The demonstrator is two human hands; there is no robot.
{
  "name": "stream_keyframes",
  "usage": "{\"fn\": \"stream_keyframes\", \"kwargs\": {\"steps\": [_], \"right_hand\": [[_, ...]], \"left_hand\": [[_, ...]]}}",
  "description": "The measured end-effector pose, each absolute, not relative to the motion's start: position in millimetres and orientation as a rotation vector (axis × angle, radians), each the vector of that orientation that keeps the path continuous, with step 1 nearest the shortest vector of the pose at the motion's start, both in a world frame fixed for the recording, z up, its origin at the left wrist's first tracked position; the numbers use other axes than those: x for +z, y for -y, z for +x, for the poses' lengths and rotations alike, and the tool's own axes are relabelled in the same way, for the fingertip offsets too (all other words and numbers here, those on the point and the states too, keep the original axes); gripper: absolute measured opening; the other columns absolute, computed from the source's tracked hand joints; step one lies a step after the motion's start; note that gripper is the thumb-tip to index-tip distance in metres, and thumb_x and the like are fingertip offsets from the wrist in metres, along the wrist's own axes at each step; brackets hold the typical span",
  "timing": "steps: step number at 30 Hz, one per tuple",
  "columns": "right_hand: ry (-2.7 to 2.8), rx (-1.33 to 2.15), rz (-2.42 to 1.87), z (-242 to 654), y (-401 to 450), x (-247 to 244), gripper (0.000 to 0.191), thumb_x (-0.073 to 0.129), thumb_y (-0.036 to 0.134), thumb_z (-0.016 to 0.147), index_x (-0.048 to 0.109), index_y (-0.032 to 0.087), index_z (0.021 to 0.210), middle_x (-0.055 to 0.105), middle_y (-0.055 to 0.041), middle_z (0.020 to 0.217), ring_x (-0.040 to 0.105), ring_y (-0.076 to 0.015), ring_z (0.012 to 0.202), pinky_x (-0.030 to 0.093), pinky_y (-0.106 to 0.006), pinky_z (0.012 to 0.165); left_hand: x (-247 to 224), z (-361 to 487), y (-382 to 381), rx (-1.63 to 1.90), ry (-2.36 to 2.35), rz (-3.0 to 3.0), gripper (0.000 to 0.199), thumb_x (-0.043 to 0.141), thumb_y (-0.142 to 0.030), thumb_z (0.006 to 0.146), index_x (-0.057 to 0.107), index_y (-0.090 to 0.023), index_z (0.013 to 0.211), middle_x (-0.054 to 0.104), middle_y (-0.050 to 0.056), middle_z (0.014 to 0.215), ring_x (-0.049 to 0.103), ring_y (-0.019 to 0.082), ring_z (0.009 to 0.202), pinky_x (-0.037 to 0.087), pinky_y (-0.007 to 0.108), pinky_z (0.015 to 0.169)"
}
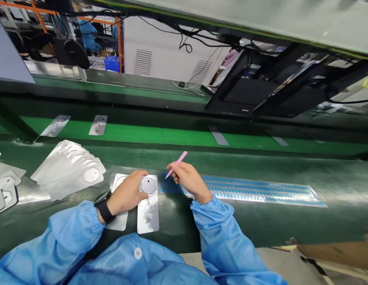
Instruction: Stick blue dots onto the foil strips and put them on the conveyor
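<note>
Watching this bench from afar, I take in the widest thing first: the dark green worktop (249,221) under both hands, with a brighter green belt (172,135) crossing beyond the fingertips. Next comes the blue-dotted sheet (261,190), its left end by the right fingers, the rest running under the right hand (188,177) and far out to its right. A fan of plates (71,174) lies to the left of the left hand (127,192). A second plate (120,222) is partly hidden under that hand and wrist.

The silver plate (148,215) lies flat below the left fingertips, its round disc (148,185) framed by thumb and index finger. Those two are spread apart, resting on the plate; I can't make out the other fingers well. I'd judge it thin, light and fairly stiff, with a slick face that could skid or scuff, so I'd steady it by the long edges and keep off the disc.

Slimmest are the pink tweezers (181,158), clamped between right thumb and index finger, point angled down and left. I can't tell whether the tip carries anything. They look light, the tip being the delicate part; mid-body is where I'd hold.

The plate's right edge sits just left of the tip. Bodyward, the worktop's edge comes soon below the plate; to the right of the fingers I'd reckon on more room.
</note>
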State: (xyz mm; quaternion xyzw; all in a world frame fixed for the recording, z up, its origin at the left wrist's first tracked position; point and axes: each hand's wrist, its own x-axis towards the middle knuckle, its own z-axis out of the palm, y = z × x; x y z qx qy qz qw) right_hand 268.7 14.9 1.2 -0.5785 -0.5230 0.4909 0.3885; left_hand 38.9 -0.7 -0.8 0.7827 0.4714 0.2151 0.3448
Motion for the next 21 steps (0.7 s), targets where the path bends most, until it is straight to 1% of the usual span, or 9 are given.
{"fn": "stream_keyframes", "kwargs": {"steps": [2,4,6,9,13,21], "right_hand": [[1.365,1.322,-1.499,266,-11,-7,0.039,0.062,0.056,0.074,0.061,0.017,0.076,0.058,0.0009,0.056,0.053,-0.0108,0.047,0.044,-0.024,0.046],[1.386,1.400,-1.473,265,-7,-12,0.038,0.065,0.054,0.072,0.058,0.017,0.076,0.063,-0.0010,0.061,0.059,-0.0123,0.052,0.049,-0.025,0.050],[1.386,1.460,-1.456,265,-5,-14,0.035,0.068,0.050,0.070,0.056,0.017,0.076,0.065,-0.0017,0.064,0.062,-0.0133,0.054,0.051,-0.025,0.051],[1.384,1.480,-1.501,264,-3,-15,0.030,0.068,0.043,0.072,0.055,0.017,0.077,0.065,-0.0019,0.063,0.063,-0.0137,0.054,0.052,-0.025,0.050],[1.396,1.464,-1.553,261,-3,-14,0.022,0.067,0.036,0.074,0.057,0.017,0.075,0.065,-0.0018,0.061,0.062,-0.0128,0.051,0.051,-0.024,0.048],[1.411,1.487,-1.586,263,-3,-14,0.021,0.067,0.036,0.073,0.060,0.016,0.072,0.066,-0.0031,0.060,0.060,-0.0123,0.049,0.050,-0.023,0.047]], "left_hand": [[-4,41,1,0.498,-1.260,2.092,0.051,0.065,-0.009,0.065,0.053,-0.019,0.113,0.058,0.010,0.118,0.057,0.026,0.110,0.046,0.041,0.094],[-8,41,2,0.420,-1.283,2.154,0.048,0.065,-0.008,0.067,0.055,-0.018,0.113,0.058,0.010,0.120,0.054,0.026,0.112,0.044,0.042,0.097],[-11,40,3,0.354,-1.271,2.230,0.045,0.067,-0.010,0.068,0.058,-0.018,0.110,0.059,0.010,0.119,0.050,0.028,0.114,0.041,0.044,0.099],[-14,38,4,0.330,-1.228,2.309,0.039,0.069,-0.014,0.069,0.061,-0.019,0.107,0.060,0.009,0.119,0.046,0.031,0.115,0.039,0.049,0.099],[-17,38,5,0.346,-1.196,2.324,0.038,0.068,-0.016,0.071,0.063,-0.023,0.108,0.060,0.009,0.122,0.045,0.031,0.115,0.037,0.052,0.098],[-18,41,8,0.331,-1.184,2.332,0.039,0.068,-0.014,0.073,0.062,-0.024,0.110,0.059,0.009,0.126,0.044,0.030,0.115,0.036,0.052,0.097]]}}
